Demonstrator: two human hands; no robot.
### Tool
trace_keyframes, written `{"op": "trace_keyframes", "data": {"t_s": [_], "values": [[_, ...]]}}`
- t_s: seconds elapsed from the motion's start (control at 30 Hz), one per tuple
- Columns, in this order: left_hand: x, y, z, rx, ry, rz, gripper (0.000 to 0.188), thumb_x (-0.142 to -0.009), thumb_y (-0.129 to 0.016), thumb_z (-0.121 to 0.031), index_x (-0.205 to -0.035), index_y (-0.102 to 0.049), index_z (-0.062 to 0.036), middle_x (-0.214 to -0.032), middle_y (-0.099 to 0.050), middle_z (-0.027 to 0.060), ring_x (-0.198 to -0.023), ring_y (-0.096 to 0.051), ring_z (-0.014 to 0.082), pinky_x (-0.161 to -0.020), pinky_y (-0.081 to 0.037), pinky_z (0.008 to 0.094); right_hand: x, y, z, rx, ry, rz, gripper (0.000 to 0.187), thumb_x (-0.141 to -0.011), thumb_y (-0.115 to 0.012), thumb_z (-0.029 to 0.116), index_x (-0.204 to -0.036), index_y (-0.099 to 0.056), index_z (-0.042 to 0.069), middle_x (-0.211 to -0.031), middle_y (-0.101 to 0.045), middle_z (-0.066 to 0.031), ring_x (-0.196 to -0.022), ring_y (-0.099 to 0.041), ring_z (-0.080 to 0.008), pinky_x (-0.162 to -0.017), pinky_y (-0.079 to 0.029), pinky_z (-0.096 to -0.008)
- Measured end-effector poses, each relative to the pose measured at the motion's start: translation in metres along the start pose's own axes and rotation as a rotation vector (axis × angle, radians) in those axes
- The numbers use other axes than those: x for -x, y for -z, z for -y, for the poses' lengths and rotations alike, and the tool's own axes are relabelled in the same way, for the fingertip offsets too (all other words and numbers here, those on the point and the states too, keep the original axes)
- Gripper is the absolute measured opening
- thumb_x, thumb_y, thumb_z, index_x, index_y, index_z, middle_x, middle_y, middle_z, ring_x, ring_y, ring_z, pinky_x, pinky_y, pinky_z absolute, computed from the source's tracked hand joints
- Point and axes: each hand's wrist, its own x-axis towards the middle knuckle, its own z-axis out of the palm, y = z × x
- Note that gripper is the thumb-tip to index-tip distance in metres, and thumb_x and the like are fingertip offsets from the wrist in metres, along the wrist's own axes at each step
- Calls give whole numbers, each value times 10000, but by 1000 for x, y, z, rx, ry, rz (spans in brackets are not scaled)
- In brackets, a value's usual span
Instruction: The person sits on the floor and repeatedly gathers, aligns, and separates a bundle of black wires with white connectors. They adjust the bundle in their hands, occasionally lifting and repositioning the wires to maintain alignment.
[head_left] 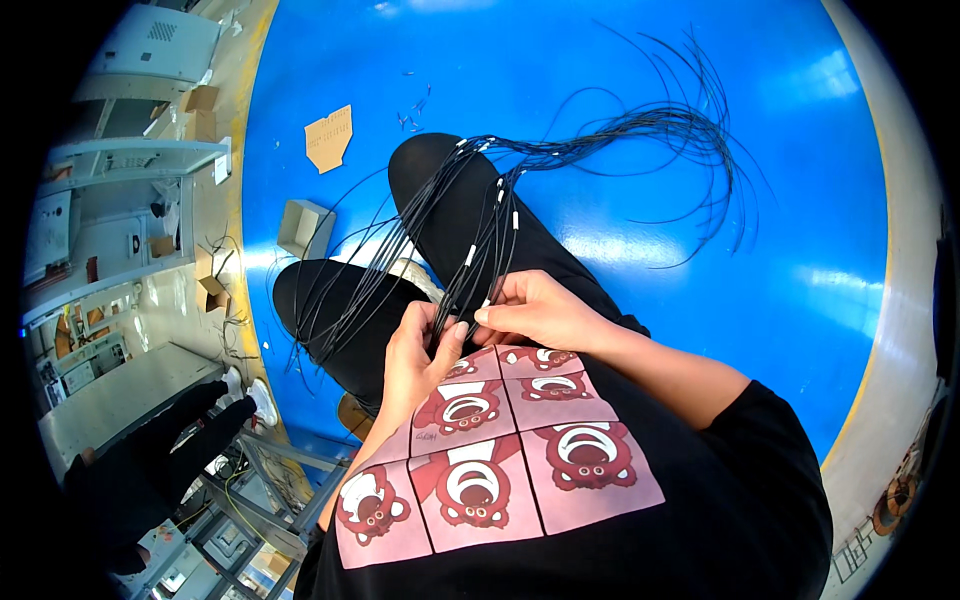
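A bundle of thin black wires (425,205) lies across my thighs, several of them carrying small white marker sleeves (515,220). Close to my waist, my left hand (412,352) is closed around one end of the bundle, thumb and fingers gripping it. Beside it on the right, my right hand (540,312) pinches a wire at a white sleeve between thumb and forefinger. The fingertips of both hands nearly meet. Beyond my right knee the loose wire ends (700,130) fan out over the blue floor; others hang past my left knee.
On the blue floor (600,60) lie a torn piece of cardboard (330,138), an open grey box (305,228) and small wire scraps (412,115). At left are cabinets (120,150), a metal frame (270,500) and another person's legs (200,430).
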Motion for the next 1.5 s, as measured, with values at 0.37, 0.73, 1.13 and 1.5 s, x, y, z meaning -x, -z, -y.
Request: {"op": "trace_keyframes", "data": {"t_s": [0.37,0.73,1.13,1.5], "values": [[-3,-2,12,138,-12,9,194,-900,-664,-126,-895,-507,-11,-722,-539,15,-629,-456,59,-553,-393,235,-11,-3,-13,15,86,82,211,-912,-680,194,-983,-665,-4,-885,-679,-49,-781,-612,-65,-704,-501,-214],[17,15,-1,233,-15,-84,172,-908,-632,-51,-873,-465,-25,-728,-423,-31,-647,-367,40,-556,-322,212,11,1,0,-419,263,-164,220,-984,-565,252,-991,-629,42,-964,-666,-87,-827,-638,-123,-762,-536,-268],[13,31,-10,201,159,91,260,-852,-690,-18,-804,-437,-55,-692,-430,-47,-630,-364,19,-541,-315,195,41,8,-6,-457,253,-340,170,-984,-549,195,-1003,-594,33,-971,-678,-130,-920,-673,-211,-802,-560,-326],[32,64,-20,115,206,197,255,-841,-696,-2,-831,-447,-52,-690,-438,-47,-621,-393,14,-532,-320,191,7,110,-48,-837,202,-640,212,-947,-619,264,-980,-601,56,-905,-672,-79,-811,-657,-198,-758,-560,-348]]}}
